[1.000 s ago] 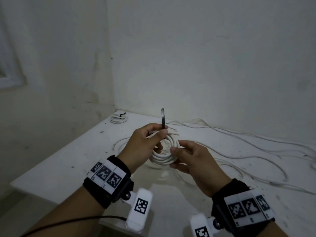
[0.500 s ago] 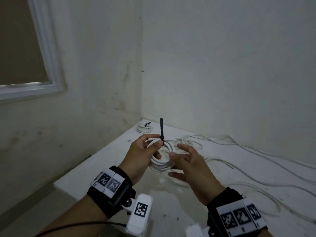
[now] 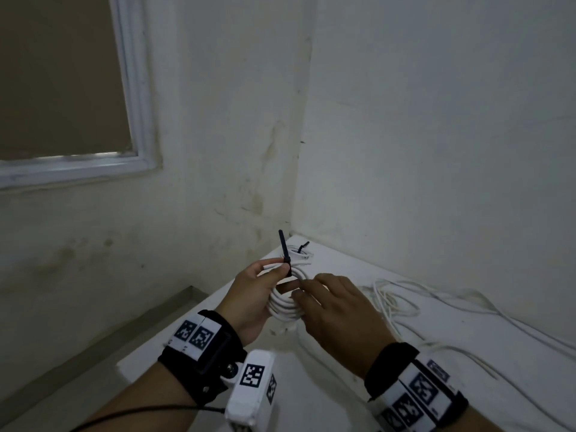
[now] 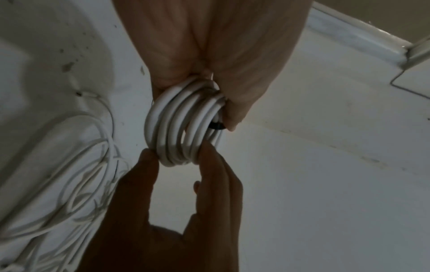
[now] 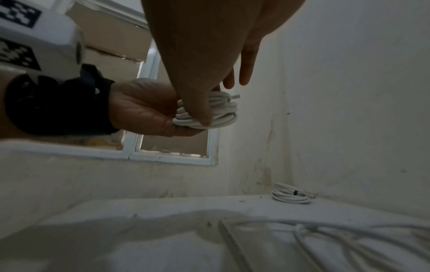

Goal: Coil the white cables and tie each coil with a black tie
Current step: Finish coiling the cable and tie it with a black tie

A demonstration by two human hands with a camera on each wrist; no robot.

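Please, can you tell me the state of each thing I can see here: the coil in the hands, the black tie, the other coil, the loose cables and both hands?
White cable coil: wound, held up above the table.
Black tie: on the coil, tail sticking up.
Left hand: grips the coil, thumb at the tie.
Right hand: pinches the coil's near side.
Second coil: tied, lying in the table's far corner.
Loose white cables: uncoiled, spread on the table.

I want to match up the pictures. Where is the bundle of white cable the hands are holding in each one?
Head: the white coil sits low and centre, between both hands.
Left wrist: the coil is mid-frame, under the left palm.
Right wrist: the coil is upper centre.
Shared landmark: the left hand gripping it.
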